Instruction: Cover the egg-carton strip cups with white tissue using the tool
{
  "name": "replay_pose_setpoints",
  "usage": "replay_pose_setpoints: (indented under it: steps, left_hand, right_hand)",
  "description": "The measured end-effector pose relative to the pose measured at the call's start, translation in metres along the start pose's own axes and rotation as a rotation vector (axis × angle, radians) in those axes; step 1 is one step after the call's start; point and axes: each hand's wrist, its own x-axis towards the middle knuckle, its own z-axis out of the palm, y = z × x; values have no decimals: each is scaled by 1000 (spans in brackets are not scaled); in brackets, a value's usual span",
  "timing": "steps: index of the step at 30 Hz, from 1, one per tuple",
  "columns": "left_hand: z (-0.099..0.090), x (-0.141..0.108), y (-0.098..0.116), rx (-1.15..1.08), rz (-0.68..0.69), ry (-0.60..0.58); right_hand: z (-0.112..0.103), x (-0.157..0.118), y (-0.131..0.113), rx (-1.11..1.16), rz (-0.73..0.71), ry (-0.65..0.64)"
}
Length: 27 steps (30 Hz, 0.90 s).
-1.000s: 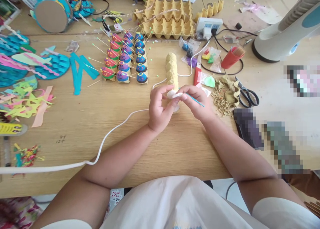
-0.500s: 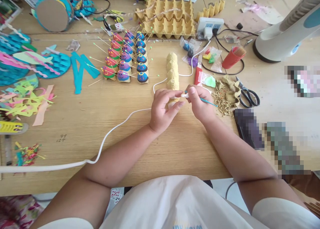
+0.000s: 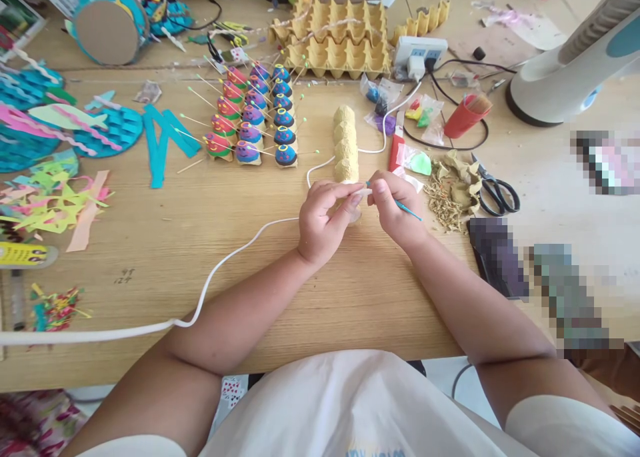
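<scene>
My left hand (image 3: 323, 222) pinches a small white lump (image 3: 365, 192), which looks like soft modelling clay, between thumb and fingers. In my right hand (image 3: 403, 212) is a thin blue modelling tool (image 3: 410, 210), its shaft slanting out below the thumb. The two hands' fingertips come together at the white lump. Just beyond them a tan egg-carton strip (image 3: 345, 140) lies lengthwise, its near end hidden by my hands. Something pale and translucent (image 3: 356, 215) shows under the left fingertips; I cannot make out what it is.
Painted egg-carton cups (image 3: 249, 132) with pins stand in three rows at left. Scissors (image 3: 499, 189), torn carton scraps (image 3: 453, 184), a red cutter (image 3: 397, 144) and clay bags (image 3: 423, 114) lie right. A white cable (image 3: 235, 247) crosses the table; egg trays (image 3: 335, 40) sit behind.
The left fingers have closed more tightly on the white lump. My right hand has shifted slightly, and the blue tool points more steeply down, with less of it showing.
</scene>
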Motion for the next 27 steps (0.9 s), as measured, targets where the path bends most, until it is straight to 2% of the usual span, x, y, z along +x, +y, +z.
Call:
replay_pose_setpoints:
  steps: [9, 15, 22, 27]
  left_hand:
    - [-1, 0, 2, -6, -181, 20]
    - [-1, 2, 5, -16, -175, -46]
    - [1, -1, 1, -90, -225, 9]
    - [1, 0, -1, -64, -211, 21]
  right_hand:
    - [1, 2, -7, 53, 83, -87]
    - [2, 1, -6, 94, 168, -99]
    - [1, 4, -4, 127, 147, -64]
    - [1, 3, -3, 68, 119, -37]
